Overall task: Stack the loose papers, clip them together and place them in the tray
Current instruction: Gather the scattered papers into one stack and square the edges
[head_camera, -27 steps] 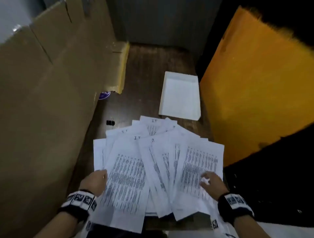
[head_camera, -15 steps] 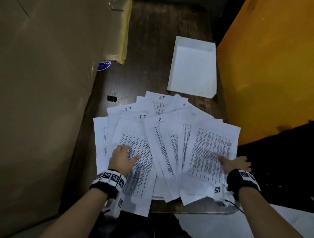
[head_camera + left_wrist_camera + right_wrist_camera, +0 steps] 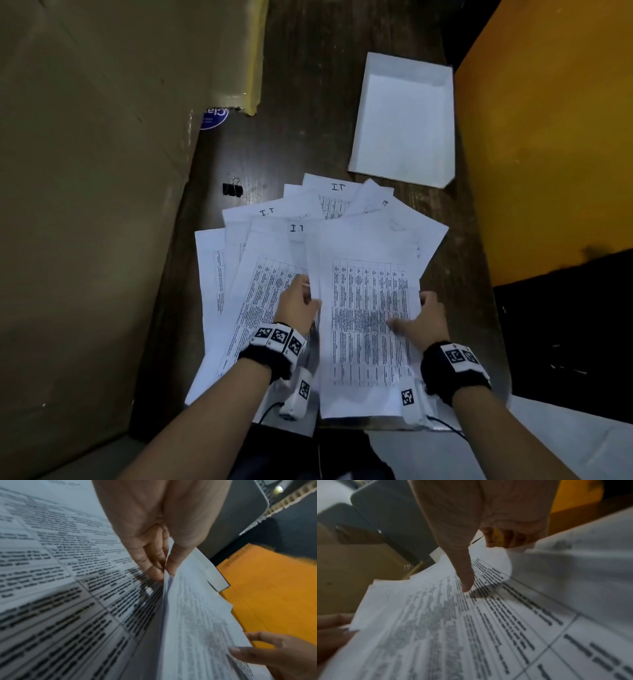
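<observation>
Several printed sheets lie fanned over the dark wooden table (image 3: 308, 102). A gathered bundle of sheets (image 3: 368, 308) is lifted slightly between both hands. My left hand (image 3: 301, 301) pinches the bundle's left edge between thumb and fingers (image 3: 154, 569). My right hand (image 3: 421, 322) grips the right edge, thumb (image 3: 467, 581) on top of the print and fingers curled underneath. More loose sheets (image 3: 253, 274) stay spread on the table to the left. A black binder clip (image 3: 232, 188) lies on the table beyond them. The white tray (image 3: 404, 120) sits empty at the far right.
A big cardboard sheet (image 3: 96, 205) leans along the left side of the table. An orange panel (image 3: 548, 137) stands on the right. The table's front edge is just under my wrists. A blue round sticker (image 3: 214, 118) shows at the cardboard's foot.
Both hands went from lying flat on the spread sheets to gripping the right-hand sheets, now pulled together into one bundle. The head view has tilted down and closer.
</observation>
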`<state>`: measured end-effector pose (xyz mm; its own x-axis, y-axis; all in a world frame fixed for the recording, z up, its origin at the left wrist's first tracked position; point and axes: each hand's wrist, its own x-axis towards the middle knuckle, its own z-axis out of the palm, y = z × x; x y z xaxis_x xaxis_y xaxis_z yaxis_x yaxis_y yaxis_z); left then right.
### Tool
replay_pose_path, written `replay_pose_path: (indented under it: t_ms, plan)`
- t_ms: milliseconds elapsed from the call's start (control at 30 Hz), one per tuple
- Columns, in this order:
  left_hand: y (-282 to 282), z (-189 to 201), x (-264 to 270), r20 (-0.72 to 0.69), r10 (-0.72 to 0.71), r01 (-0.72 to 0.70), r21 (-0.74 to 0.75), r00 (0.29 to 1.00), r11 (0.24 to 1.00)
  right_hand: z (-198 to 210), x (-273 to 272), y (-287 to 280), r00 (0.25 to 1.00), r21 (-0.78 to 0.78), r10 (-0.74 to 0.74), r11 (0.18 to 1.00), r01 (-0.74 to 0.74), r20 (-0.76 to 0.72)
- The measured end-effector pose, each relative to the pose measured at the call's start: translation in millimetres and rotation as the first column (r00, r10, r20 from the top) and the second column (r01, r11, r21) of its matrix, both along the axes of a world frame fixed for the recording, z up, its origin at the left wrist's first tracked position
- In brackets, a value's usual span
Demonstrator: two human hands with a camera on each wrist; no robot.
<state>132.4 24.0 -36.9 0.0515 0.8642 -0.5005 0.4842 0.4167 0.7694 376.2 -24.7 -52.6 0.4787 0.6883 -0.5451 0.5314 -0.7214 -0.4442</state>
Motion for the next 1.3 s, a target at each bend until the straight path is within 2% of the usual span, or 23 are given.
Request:
replay_pose_path:
  t_ms: [100, 167, 200, 233, 300, 367, 433, 500, 600, 733, 833, 967, 1067, 1100, 1133, 1200, 1300]
  plan:
    - [6, 3, -20, 0.121, 0.051, -0.054, 0.023, 0.991, 0.998, 2, -10, 3, 0.978, 0.071, -0.124, 0.988, 0.138, -0.168]
    - [9, 2, -40, 0.146, 0.098, -0.104, 0.036, 0.984, 0.994, 6, -12, 7, 0.97, 0.085, -0.105, 0.988, 0.126, -0.219]
    - [11, 1, -51, 0.109, 0.106, -0.112, 0.051, 0.988, 0.992, 8, -13, 9, 0.968, 0.094, -0.073, 0.991, 0.098, -0.238]
    - [13, -1, -63, 0.041, 0.102, -0.105, 0.071, 0.994, 0.992, 9, -15, 10, 0.965, 0.105, -0.05, 0.991, 0.08, -0.256]
    - [13, -6, -86, -0.216, 0.069, -0.04, 0.134, 0.974, 0.99, 9, -24, 11, 0.966, 0.12, -0.011, 0.992, 0.044, -0.257]
    - [11, -10, -105, -0.5, 0.089, -0.007, 0.165, 0.861, 0.986, 6, -36, 12, 0.97, 0.116, -0.008, 0.993, 0.037, -0.244]
    - [7, -12, -116, -0.586, 0.193, -0.133, 0.144, 0.787, 0.981, 4, -51, 12, 0.973, 0.117, -0.035, 0.991, 0.063, -0.227]
    - [7, -15, -121, -0.547, 0.289, -0.287, 0.093, 0.786, 0.954, 4, -65, 15, 0.975, 0.136, -0.054, 0.987, 0.085, -0.214]
    - [14, -23, -119, -0.341, 0.37, -0.369, 0.07, 0.864, 0.927, 9, -87, 19, 0.975, 0.138, -0.048, 0.987, 0.079, -0.217]
    - [24, -27, -102, -0.172, 0.336, -0.333, 0.049, 0.926, 0.942, 14, -106, 24, 0.945, 0.126, -0.069, 0.985, 0.115, -0.319]
    - [27, -25, -95, -0.132, 0.305, -0.299, 0.068, 0.943, 0.952, 8, -113, 26, 0.918, 0.116, -0.052, 0.988, 0.106, -0.392]
    - [27, -17, -99, -0.124, 0.274, -0.252, 0.172, 0.954, 0.952, 8, -112, 28, 0.899, 0.153, -0.022, 0.983, 0.099, -0.438]
    - [28, -8, -100, 0.096, 0.259, -0.273, 0.175, 0.961, 0.946, 18, -105, 28, 0.867, 0.207, -0.04, 0.965, 0.163, -0.497]
    - [31, -7, -98, 0.128, 0.263, -0.284, 0.186, 0.956, 0.941, 19, -98, 28, 0.85, 0.214, -0.064, 0.956, 0.203, -0.523]
    - [36, -8, -96, 0.128, 0.275, -0.296, 0.194, 0.953, 0.935, 23, -94, 29, 0.83, 0.227, -0.093, 0.94, 0.256, -0.55]
    - [47, -10, -89, 0.112, 0.3, -0.316, 0.178, 0.947, 0.932, 23, -82, 29, 0.844, 0.25, -0.135, 0.92, 0.301, -0.519]
    - [63, -19, -74, 0.057, 0.284, -0.29, 0.149, 0.957, 0.945, 14, -70, 36, 0.919, 0.216, -0.16, 0.944, 0.249, -0.361]
